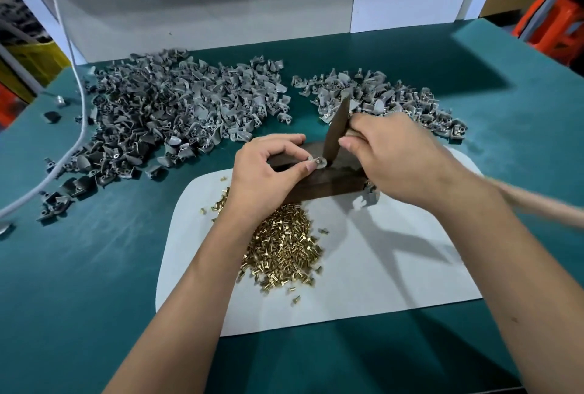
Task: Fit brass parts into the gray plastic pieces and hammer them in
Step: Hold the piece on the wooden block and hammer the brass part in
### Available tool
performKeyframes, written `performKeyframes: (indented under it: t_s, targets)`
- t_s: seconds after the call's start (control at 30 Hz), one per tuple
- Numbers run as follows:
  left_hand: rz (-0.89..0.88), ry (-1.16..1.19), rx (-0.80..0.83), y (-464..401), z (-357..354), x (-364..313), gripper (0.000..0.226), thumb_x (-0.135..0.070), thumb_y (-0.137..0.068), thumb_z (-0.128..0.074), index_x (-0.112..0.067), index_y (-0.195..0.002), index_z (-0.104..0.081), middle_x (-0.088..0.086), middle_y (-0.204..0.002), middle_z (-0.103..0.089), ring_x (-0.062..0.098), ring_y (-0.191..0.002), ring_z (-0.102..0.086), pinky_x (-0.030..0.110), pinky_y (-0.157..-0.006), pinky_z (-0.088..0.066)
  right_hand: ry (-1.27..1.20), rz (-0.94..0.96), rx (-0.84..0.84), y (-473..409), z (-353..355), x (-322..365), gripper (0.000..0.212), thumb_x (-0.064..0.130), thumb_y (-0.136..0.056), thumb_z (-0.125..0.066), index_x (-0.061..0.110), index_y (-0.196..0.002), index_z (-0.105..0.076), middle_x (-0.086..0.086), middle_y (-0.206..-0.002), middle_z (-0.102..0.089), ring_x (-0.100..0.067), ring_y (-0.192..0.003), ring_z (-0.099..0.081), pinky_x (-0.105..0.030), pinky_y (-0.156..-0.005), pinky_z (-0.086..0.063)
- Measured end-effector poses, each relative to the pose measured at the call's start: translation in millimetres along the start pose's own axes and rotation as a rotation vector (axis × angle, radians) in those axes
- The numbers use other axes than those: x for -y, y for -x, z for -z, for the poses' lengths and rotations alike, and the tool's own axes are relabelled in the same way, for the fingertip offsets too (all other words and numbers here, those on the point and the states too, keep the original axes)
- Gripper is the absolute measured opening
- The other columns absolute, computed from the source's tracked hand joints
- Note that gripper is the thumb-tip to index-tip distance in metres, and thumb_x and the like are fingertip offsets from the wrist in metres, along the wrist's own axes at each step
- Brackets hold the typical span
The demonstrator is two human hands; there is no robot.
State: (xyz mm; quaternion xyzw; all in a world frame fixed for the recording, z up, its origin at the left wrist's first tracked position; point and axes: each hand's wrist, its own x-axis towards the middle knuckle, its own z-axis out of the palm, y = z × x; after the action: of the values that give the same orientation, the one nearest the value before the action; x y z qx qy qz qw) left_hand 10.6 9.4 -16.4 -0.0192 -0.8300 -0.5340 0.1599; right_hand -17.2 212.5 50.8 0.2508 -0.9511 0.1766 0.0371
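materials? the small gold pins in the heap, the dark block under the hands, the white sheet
Small gold pins: looks like brass, shiny yellow metal glint. Dark brown block: probably wood, matte with faint grain; could be coated. White rounded sheet: thin, flat, matte; paper, foam or plastic, cannot tell.

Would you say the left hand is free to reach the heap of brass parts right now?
Probably not at once: the left hand is pinching a gray plastic piece on the dark block. The brass parts lie uncovered just below its wrist, so once it lets go the way looks free.
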Motion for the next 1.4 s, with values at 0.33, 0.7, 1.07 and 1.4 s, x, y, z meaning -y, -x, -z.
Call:
performKeyframes:
  t_s: [0.33,0.7,1.07,1.4]
  targets:
    - [0.032,0.018,-0.009,0.5,0.1,-1.2,0.009,-0.010,-0.078,-0.087,-0.016,-0.081,-0.081,-0.003,-0.114,-0.075,0.009,-0.113,-0.067,0.040,-0.103,-0.053,0.056,-0.012,-0.035,7.3,1.8,5.4,0.022,0.039,-0.106,-0.044,0.021,-0.105,-0.057,-0.011,-0.089,-0.067,-0.041,-0.083,-0.062,-0.046,-0.074,-0.053]
    - [0.044,0.043,-0.005,-0.1,0.1,-0.1,0.010,-0.008,-0.078,-0.086,-0.016,-0.080,-0.081,-0.002,-0.116,-0.075,0.011,-0.115,-0.067,0.045,-0.105,-0.051,0.121,0.006,-0.067,1.7,14.9,12.9,0.022,0.041,-0.106,-0.044,0.024,-0.106,-0.058,-0.004,-0.079,-0.055,-0.036,-0.073,-0.050,-0.040,-0.066,-0.043]
    - [0.022,0.050,0.004,-0.3,1.8,-0.4,0.014,-0.013,-0.077,-0.086,-0.026,-0.076,-0.080,-0.004,-0.117,-0.074,0.010,-0.113,-0.068,0.044,-0.105,-0.051,0.047,0.043,-0.234,1.9,12.9,17.4,0.022,0.040,-0.105,-0.042,0.024,-0.104,-0.056,-0.004,-0.077,-0.058,-0.034,-0.067,-0.047,-0.038,-0.062,-0.040]
    - [0.027,0.053,0.004,-1.0,1.1,0.0,0.012,-0.011,-0.078,-0.086,-0.021,-0.078,-0.080,0.001,-0.118,-0.074,0.012,-0.112,-0.069,0.044,-0.104,-0.052,-0.005,0.053,-0.267,1.0,14.8,22.9,0.027,0.041,-0.106,-0.042,0.022,-0.113,-0.059,-0.004,-0.082,-0.066,-0.038,-0.077,-0.061,-0.041,-0.065,-0.050]
